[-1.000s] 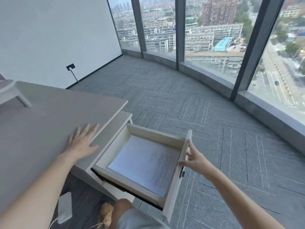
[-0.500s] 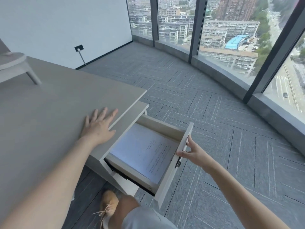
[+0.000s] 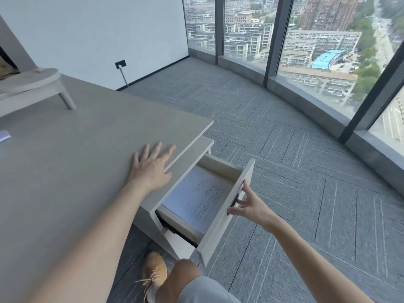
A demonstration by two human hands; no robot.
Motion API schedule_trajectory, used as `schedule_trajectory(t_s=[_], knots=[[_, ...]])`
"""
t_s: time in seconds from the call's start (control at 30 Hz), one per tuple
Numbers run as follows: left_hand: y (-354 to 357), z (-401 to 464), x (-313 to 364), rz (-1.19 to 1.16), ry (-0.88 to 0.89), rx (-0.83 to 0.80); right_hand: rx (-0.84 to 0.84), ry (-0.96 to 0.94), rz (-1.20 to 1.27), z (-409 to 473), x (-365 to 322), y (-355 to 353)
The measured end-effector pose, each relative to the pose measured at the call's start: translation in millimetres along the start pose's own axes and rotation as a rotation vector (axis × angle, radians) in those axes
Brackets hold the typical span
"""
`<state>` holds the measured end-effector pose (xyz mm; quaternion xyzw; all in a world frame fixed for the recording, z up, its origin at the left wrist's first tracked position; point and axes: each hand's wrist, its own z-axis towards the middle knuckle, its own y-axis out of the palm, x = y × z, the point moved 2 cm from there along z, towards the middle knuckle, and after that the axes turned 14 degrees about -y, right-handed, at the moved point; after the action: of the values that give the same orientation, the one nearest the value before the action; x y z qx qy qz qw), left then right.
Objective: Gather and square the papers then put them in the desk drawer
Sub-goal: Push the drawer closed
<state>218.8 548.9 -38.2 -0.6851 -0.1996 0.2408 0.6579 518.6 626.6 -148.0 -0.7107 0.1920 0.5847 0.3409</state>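
A stack of white printed papers (image 3: 196,200) lies flat inside the desk drawer (image 3: 227,215), which is partly pulled out below the grey desk top (image 3: 76,160). My right hand (image 3: 249,206) is at the drawer's front panel, fingers curled around the dark handle on its outer face. My left hand (image 3: 153,167) rests flat on the desk top near its right edge, fingers spread, holding nothing. The desk edge hides the back part of the papers.
A pale round stand with slanted legs (image 3: 32,84) stands on the desk at the far left. A small purple-white item (image 3: 4,135) lies at the left edge. My knee and tan shoe (image 3: 154,272) are below the drawer. Grey carpet and tall windows lie to the right.
The drawer has slid further in under the desk with my right hand on its front. More of the papers is now covered. My left hand stays flat on the desk.
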Motion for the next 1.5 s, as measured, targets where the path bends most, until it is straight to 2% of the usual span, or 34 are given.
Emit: schedule_trajectory(t_s=[0.63, 0.93, 1.5], knots=[[2, -1, 1, -0.011, -0.008, -0.006, -0.001, -0.038, -0.053, 76, -6, 52], [2, -2, 0, -0.037, -0.003, 0.002, 0.052, -0.061, 0.01, 106, 1, 78], [-1, -3, 1, -0.041, -0.004, 0.004, 0.104, -0.079, -0.064, 135, -11, 101]])
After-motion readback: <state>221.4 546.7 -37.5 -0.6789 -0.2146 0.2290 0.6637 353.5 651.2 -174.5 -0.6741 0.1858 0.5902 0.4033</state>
